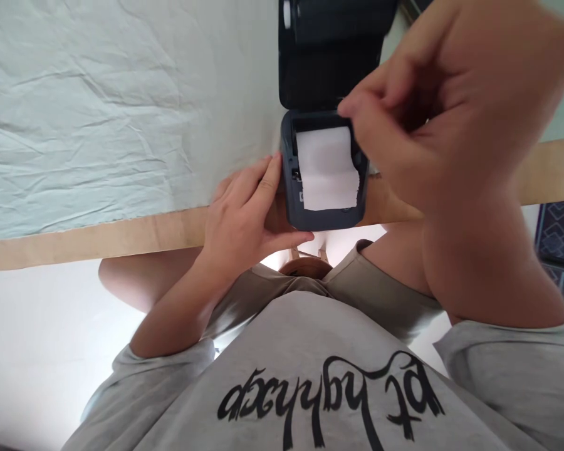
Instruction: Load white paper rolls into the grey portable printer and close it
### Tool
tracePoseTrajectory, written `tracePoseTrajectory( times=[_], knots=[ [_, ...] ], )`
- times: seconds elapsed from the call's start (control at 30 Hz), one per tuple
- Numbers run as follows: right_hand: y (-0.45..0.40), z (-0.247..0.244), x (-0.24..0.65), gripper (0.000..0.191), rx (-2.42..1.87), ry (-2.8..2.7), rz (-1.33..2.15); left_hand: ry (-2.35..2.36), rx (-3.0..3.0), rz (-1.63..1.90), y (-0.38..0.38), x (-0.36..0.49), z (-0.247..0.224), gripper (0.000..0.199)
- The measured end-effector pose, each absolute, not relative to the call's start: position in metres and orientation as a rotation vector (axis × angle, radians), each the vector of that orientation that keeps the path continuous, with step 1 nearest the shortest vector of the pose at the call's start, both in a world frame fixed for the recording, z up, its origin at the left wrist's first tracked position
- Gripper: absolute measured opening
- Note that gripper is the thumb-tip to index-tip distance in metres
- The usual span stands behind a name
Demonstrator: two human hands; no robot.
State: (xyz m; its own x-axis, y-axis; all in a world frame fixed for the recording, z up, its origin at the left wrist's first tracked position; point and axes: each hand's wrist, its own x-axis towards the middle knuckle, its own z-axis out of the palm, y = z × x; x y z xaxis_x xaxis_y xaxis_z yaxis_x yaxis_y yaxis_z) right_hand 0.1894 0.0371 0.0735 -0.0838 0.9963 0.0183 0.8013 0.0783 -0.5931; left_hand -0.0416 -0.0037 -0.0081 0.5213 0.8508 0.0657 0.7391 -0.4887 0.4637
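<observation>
A small dark thermal printer (pixel 326 220) lies at the table's front edge with its lid (pixel 331 69) swung back away from me. White paper (pixel 329 169) with a ragged front edge fills its compartment and hangs over the near part of the body. My left hand (pixel 242 216) grips the printer, fingers along its left side and thumb at its front edge. Above the printer's right side is my right hand (pixel 418 119), closed, thumb and index finger pinched together near the hinge corner. Whatever that pinch may hold does not show.
A wrinkled pale cloth (pixel 98 113) covers the table, whose bare wooden edge (pixel 169 232) runs along the front. Below it are my legs and a round wooden stool seat (pixel 305 268). A dark patterned cloth (pixel 561 238) shows at the right.
</observation>
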Motion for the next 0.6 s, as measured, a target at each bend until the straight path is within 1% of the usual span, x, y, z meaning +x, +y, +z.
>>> tracePoseTrajectory(
  times=[0.03,0.07,0.17,0.27,0.37,0.4,0.5,0.53,0.6],
  knots=[
    [0.039,0.071,0.189,0.013,-1.752,-2.087,0.5,1.308,2.386,0.406,-0.004,-0.042,-0.008,0.107],
    [0.042,0.07,0.188,0.009,-1.768,-2.228,0.423,1.309,2.385,0.404,-0.003,-0.041,-0.008,0.108],
    [0.05,0.072,0.185,0.029,-1.942,-2.535,0.42,1.312,2.386,0.401,-0.003,-0.042,-0.01,0.109],
    [0.056,0.077,0.181,0.033,-2.025,-2.64,0.475,1.292,2.407,0.42,-0.003,-0.042,-0.011,0.107],
    [0.059,0.079,0.181,0.028,-1.996,-2.682,0.483,1.263,2.441,0.457,-0.003,-0.043,-0.011,0.104],
    [0.06,0.08,0.182,0.03,-1.964,-2.687,0.479,1.261,2.446,0.462,-0.004,-0.043,-0.011,0.103],
    [0.058,0.086,0.189,0.045,-1.834,-2.646,0.526,1.281,2.443,0.429,-0.004,-0.043,-0.011,0.105],
    [0.057,0.089,0.193,0.048,-1.792,-2.593,0.577,1.294,2.441,0.417,-0.004,-0.043,-0.012,0.106],
    [0.055,0.095,0.203,0.051,-1.823,-2.259,0.842,1.313,2.446,0.399,-0.004,-0.043,-0.012,0.107]
  ],
)
